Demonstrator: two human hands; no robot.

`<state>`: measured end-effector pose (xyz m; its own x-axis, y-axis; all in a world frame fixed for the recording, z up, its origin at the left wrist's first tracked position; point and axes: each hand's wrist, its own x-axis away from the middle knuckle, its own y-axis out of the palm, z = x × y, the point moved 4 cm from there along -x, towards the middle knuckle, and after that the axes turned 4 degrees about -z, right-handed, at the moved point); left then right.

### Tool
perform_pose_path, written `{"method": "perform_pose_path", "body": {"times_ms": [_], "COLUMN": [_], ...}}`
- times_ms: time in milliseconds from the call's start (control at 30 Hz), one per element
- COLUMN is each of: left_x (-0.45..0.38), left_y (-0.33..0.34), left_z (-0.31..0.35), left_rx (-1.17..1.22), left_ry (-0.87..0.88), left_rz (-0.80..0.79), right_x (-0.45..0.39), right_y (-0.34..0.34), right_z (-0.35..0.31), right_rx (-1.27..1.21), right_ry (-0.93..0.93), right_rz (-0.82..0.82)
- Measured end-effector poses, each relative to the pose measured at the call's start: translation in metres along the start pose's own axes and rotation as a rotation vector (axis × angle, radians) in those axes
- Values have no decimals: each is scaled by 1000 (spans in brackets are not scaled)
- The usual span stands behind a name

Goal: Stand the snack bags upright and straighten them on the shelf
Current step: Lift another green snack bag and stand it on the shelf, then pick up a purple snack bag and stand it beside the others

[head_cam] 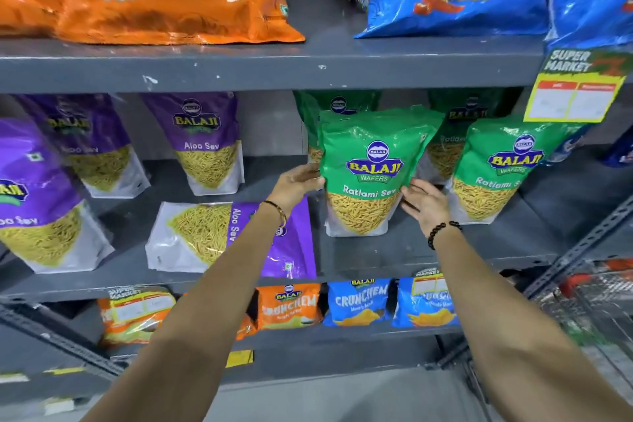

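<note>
A green bag (pixel 368 175) stands upright on the middle shelf (pixel 394 250), near its front edge, between both hands. The left hand (pixel 299 183) lies flat against the bag's left edge, fingers together and extended, tips touching the side — not pinching. The right hand (pixel 424 202) rests at the bag's lower right edge, fingers slightly spread, tips against or just behind the side; which, I cannot tell. Another green bag (pixel 503 171) stands just to the right. A purple bag (pixel 233 240) lies flat near the front edge, under the left wrist.
</note>
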<state>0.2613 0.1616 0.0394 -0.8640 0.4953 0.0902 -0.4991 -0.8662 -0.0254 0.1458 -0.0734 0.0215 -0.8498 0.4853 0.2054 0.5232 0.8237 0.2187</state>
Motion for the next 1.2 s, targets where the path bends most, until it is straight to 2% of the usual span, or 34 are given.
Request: {"method": "perform_pose_path", "body": {"times_ms": [100, 233, 300, 367, 433, 533, 633, 700, 800, 900, 1100, 1200], "left_x": [5, 15, 23, 29, 36, 42, 52, 61, 73, 83, 97, 103], "left_y": [-46, -131, -168, -193, -204, -206, -209, -215, -225, -227, -224, -224], "left_z": [-2, -14, -20, -28, -33, -33, -35, -39, -50, -56, -59, -60], "left_rx": [-224, -936, -1060, -1144, -1228, -1243, -1235, -1162, -955, -875, -758, -677], "left_ry": [-8, -207, -300, -318, -294, -250, -276, -313, -397, -396, -347, -346], "left_rz": [87, 59, 23, -13, -63, -96, -98, -101, -85, -72, -24, 8], "right_x": [18, 60, 81, 101, 117, 134, 149, 158, 158, 162, 153, 151], "right_y": [5, 27, 46, 70, 92, 124, 159, 186, 221, 243, 259, 263], "right_z": [13, 37, 53, 72, 89, 108, 124, 132, 134, 131, 139, 140], "right_rx": [-94, -173, -259, -339, -287, -121, -3, -58, -56, -69, -210, -301], "right_ry": [42, 87, 104, 133, 184, 227, 318, 399, 449, 519, 514, 582], "right_rz": [161, 364, 404, 404, 439, 469, 419, 382, 241, 142, 121, 138]}}
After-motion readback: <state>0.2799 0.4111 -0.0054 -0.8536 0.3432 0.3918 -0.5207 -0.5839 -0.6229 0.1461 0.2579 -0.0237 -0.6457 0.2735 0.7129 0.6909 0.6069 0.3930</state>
